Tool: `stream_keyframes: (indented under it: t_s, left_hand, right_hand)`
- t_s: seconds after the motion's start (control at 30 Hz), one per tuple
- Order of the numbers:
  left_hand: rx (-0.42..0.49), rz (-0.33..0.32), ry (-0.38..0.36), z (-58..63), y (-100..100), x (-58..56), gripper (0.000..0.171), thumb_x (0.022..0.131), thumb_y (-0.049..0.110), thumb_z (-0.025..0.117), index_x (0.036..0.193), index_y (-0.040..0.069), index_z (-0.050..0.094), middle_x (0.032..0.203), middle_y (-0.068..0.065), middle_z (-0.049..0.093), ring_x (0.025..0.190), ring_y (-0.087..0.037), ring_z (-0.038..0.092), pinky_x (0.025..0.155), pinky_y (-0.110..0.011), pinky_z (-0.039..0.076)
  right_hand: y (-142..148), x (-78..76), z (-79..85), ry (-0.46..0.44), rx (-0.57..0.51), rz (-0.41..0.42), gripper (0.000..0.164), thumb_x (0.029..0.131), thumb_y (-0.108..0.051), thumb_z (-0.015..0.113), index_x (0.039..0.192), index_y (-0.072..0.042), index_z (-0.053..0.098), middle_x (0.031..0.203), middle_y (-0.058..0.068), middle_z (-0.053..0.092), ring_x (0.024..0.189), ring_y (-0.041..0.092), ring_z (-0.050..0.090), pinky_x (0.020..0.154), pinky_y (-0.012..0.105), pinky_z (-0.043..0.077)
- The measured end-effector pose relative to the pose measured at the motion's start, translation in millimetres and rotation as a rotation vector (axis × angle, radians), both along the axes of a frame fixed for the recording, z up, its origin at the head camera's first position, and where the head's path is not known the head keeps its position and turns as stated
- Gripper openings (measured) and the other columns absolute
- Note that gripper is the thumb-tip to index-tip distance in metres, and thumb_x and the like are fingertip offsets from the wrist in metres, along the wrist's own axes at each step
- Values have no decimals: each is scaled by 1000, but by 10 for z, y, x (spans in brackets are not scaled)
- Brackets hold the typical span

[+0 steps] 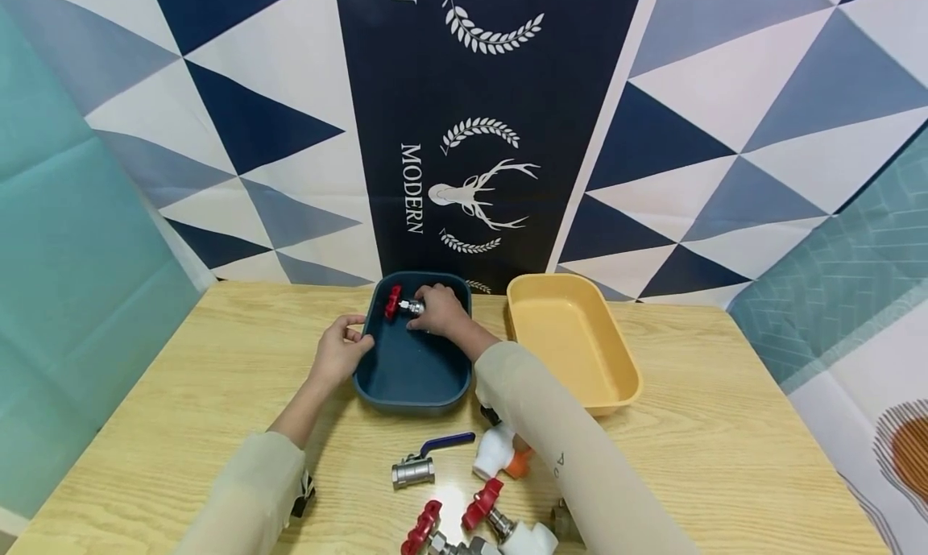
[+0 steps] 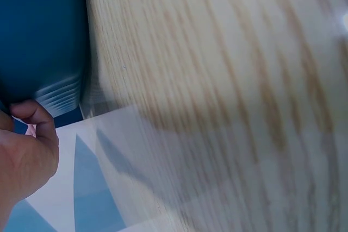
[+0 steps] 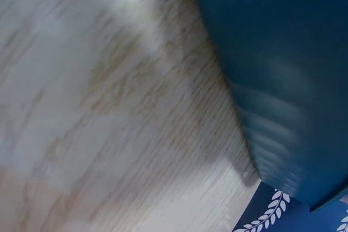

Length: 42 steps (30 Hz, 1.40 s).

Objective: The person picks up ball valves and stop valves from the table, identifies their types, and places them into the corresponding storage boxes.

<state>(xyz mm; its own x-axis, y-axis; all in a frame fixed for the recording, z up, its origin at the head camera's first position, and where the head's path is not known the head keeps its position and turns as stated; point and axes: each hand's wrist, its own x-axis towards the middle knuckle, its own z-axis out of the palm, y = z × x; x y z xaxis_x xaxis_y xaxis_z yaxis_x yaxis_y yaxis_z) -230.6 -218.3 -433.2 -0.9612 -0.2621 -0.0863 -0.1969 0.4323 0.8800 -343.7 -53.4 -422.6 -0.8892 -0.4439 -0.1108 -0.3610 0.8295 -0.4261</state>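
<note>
In the head view a dark blue bin (image 1: 412, 403) stands at the back of the wooden table. My right hand (image 1: 442, 310) reaches inside and holds the metal body of a valve with a red handwheel (image 1: 392, 303). That valve lies sideways near the bin's far left corner, its right end hidden by the fingers. At the bin's left rim, my left hand (image 1: 337, 352) pinches the edge between thumb and fingers. The left wrist view has this hand (image 2: 30, 153) against the bin wall (image 2: 46, 31). Only the bin's outer side (image 3: 283, 85) fills the right wrist view's right part.
A yellow bin (image 1: 627, 384) stands right of the blue one. Nearer lie a ball valve with a blue lever (image 1: 413, 473), a white valve with an orange part (image 1: 495, 452), and red-handled valves (image 1: 422, 528). My right sleeve partly covers a metal fitting (image 1: 562, 523).
</note>
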Motion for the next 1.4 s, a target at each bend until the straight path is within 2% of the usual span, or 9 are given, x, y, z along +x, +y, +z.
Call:
stream_keyframes:
  t_s: [0.17,0.33,0.57,0.73,0.83,1.0,1.27,1.4]
  left_hand:
    - [3,-7,-11,-34,30,37,40,87,13,57,125,4,52,86,-8,50,72,-16,48,60,-23,41]
    - [6,-16,-15,-37,21,58,41,88,13,56,127,3,51,87,-8,50,73,-15,48,60,-22,42]
    - [-18,-15,-3,-11,-16,62,40,88,13,56,126,2,51,86,-7,50,71,-15,47,59,-23,41]
    - [-24,-7,-9,1,-19,67,41,88,13,56,127,2,51,85,-6,50,70,-13,47,59,-22,41]
    - [-28,-10,-7,6,-14,72,41,88,13,56,127,2,51,85,-6,50,70,-13,47,59,-22,41]
    - [-36,-21,-10,9,6,81,41,88,13,56,127,1,50,84,-6,50,71,-14,46,59,-23,41]
    - [-47,-33,-5,38,42,74,41,88,14,55,128,2,50,86,-7,51,73,-14,46,59,-21,41]
    - [-51,-40,-3,76,44,63,42,89,14,54,128,1,48,86,-6,50,73,-15,46,59,-22,41]
  right_hand:
    - [51,71,12,21,22,0,54,79,-36,73,124,-13,57,123,11,51,113,26,44,95,41,43]
    - [102,115,93,52,53,18,51,80,-39,71,123,-15,58,124,11,50,114,27,45,95,42,43]
    - [157,195,272,130,71,66,44,82,-39,69,118,-15,61,114,9,56,105,24,51,91,36,44]
    - [210,290,371,151,67,94,42,83,-40,67,117,-15,62,110,7,59,98,20,52,86,32,44]
    - [263,351,420,134,34,98,42,84,-40,66,117,-14,62,111,8,58,94,18,51,81,31,44]
    - [396,452,505,121,-47,113,42,85,-35,66,118,-9,62,116,13,59,96,21,52,84,34,45]
    - [628,592,602,152,-115,90,41,85,-35,68,117,-10,63,113,9,60,98,21,52,87,36,45]
    - [732,663,640,159,-145,104,40,84,-33,68,116,-9,63,114,7,61,104,21,53,90,35,46]
